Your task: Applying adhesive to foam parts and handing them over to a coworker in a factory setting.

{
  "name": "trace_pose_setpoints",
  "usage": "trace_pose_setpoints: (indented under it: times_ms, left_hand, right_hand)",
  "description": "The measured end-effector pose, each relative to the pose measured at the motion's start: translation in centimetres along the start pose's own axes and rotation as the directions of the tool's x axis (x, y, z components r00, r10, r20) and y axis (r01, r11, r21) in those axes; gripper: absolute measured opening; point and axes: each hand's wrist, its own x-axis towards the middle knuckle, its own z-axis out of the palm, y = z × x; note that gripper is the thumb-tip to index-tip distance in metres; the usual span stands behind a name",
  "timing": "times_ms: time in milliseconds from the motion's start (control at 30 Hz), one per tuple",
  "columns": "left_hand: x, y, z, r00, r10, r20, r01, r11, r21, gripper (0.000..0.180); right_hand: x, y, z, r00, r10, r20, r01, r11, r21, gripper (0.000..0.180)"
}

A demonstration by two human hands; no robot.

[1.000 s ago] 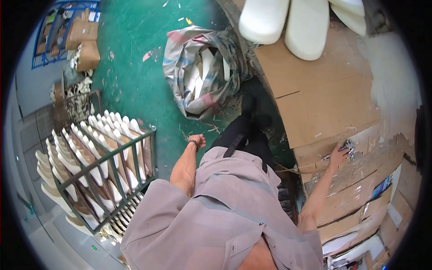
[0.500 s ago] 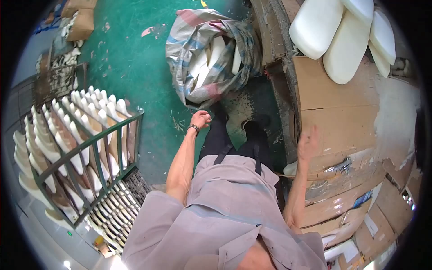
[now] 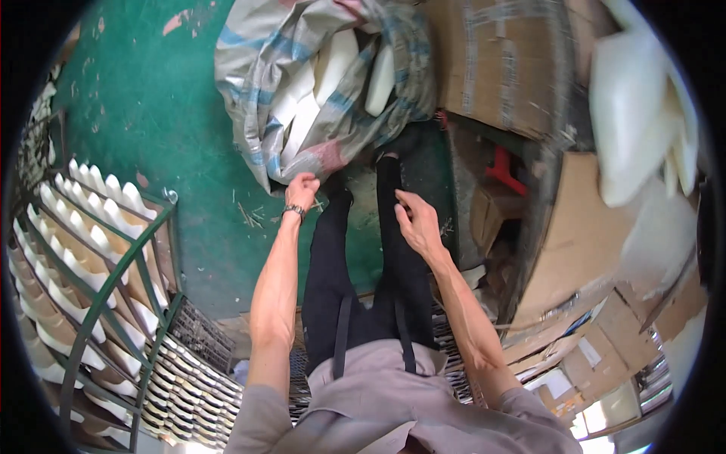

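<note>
A large woven sack (image 3: 249,98) in grey, blue and pink stands on the floor ahead of me, its mouth gaping. Inside lie several smooth white pieces (image 3: 338,64), long and rounded. My left hand (image 3: 302,191), with a dark bracelet at the wrist, is at the sack's near lower edge. Its fingers are curled in, and what they hold, if anything, is hidden. In front of my right leg hovers my right hand (image 3: 418,225), empty, with the thumb and bent fingers apart. It is nearest to the leg and touches nothing I can see.
A green metal rack (image 3: 113,276) full of white-tipped curved pieces stands at the left. On the right is a cardboard-covered bench (image 3: 563,227) with blurred white shapes (image 3: 631,113) at its far end. A red object (image 3: 505,170) shows beneath. Scraps (image 3: 249,216) litter the green floor.
My view has shifted and the sack appears larger and nearer. My right hand has come from over the cardboard at the right to before my legs. The left hand stays by the sack.
</note>
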Motion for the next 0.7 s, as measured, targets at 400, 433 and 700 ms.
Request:
trace_pose_setpoints:
  times_ms: [400, 433, 700]
  left_hand:
    - [18.6, -12.2, 1.8, 0.995, -0.098, 0.016, 0.079, 0.877, 0.474, 0.072]
    - [17.7, -13.4, 2.0, 0.99, -0.133, 0.04, 0.092, 0.845, 0.526, 0.078]
    - [19.4, -10.7, 2.2, 0.996, -0.089, 0.018, 0.077, 0.935, 0.346, 0.057]
  right_hand:
    - [32.6, 14.4, 27.2, 0.654, -0.596, 0.465, 0.754, 0.472, -0.457, 0.068]
    - [33.3, 15.8, 27.6, 0.616, -0.499, 0.61, 0.784, 0.313, -0.536, 0.065]
    - [29.1, 25.3, 21.9, 0.605, -0.132, 0.786, 0.763, 0.381, -0.523, 0.009]
